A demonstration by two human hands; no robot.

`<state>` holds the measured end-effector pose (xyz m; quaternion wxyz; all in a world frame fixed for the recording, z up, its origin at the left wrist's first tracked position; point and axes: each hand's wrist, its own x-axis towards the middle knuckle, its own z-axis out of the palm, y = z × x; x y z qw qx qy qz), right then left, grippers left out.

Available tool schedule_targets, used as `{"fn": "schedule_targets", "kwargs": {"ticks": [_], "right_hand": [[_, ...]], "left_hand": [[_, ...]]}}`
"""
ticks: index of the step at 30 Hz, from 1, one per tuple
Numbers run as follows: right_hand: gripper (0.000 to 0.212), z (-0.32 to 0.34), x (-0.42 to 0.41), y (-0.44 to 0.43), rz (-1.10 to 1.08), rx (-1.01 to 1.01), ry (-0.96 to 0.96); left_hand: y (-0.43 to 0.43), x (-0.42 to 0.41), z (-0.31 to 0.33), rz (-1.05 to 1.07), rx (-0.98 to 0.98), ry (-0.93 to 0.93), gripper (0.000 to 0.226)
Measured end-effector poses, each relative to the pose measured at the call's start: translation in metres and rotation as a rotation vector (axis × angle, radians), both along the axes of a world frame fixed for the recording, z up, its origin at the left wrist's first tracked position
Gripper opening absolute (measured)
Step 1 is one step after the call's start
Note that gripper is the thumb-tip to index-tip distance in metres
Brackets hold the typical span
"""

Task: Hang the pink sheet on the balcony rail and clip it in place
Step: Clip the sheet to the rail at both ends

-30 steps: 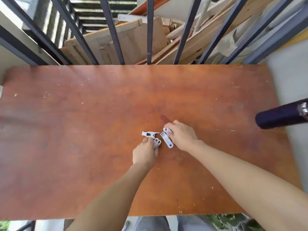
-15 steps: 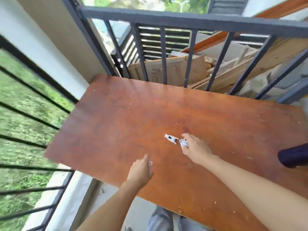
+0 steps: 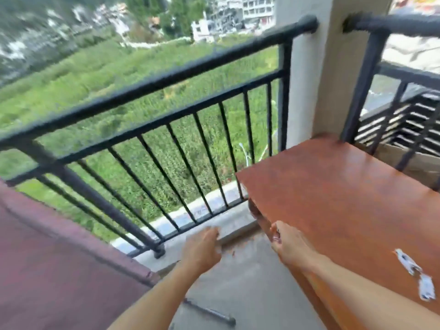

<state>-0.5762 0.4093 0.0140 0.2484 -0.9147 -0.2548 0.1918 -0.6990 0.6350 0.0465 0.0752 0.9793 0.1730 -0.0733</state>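
The dusky-pink fabric sheet (image 3: pixel 52 263) is lying draped over the rail at lower left, nearer the loosely curled, seemingly empty left hand (image 3: pixel 202 250), while the right hand (image 3: pixel 287 246) is closing around something small and pale, perhaps a clip.

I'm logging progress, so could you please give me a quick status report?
Left hand curled, contents unclear; right hand closed. Dusky-pink fabric sheet lower left, no clip visible. Two white plastic clips on red-brown wooden table. Black metal rail unobstructed.
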Motion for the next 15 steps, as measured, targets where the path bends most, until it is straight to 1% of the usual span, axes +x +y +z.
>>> {"fn": "schedule_targets", "kwargs": {"ticks": [2, 5, 7, 9, 12, 13, 15], "right_hand": [[0.024, 0.004, -0.018, 0.047, 0.069, -0.007, -0.038], [0.027, 0.016, -0.045, 0.119, 0.139, -0.031, -0.080], [0.028, 0.029, -0.064, 0.171, 0.220, 0.003, -0.107], [0.027, 0.050, -0.083, 0.221, 0.288, 0.080, -0.124], [0.028, 0.085, -0.106, 0.286, 0.378, 0.217, -0.160], [0.032, 0.097, -0.112, 0.303, 0.406, 0.265, -0.182], [0.047, 0.122, -0.124, 0.336, 0.480, 0.358, -0.238]], "left_hand": [[0.041, -0.038, 0.019, 0.043, 0.072, -0.057, 0.029], [0.093, -0.087, 0.053, 0.092, 0.190, -0.104, 0.036], [0.128, -0.118, 0.081, 0.117, 0.265, -0.162, 0.040], [0.160, -0.142, 0.114, 0.128, 0.329, -0.209, 0.039], [0.198, -0.170, 0.166, 0.070, 0.467, -0.249, 0.027], [0.208, -0.175, 0.182, 0.037, 0.538, -0.293, 0.020], [0.224, -0.187, 0.215, 0.024, 0.655, -0.368, 0.008]]}}
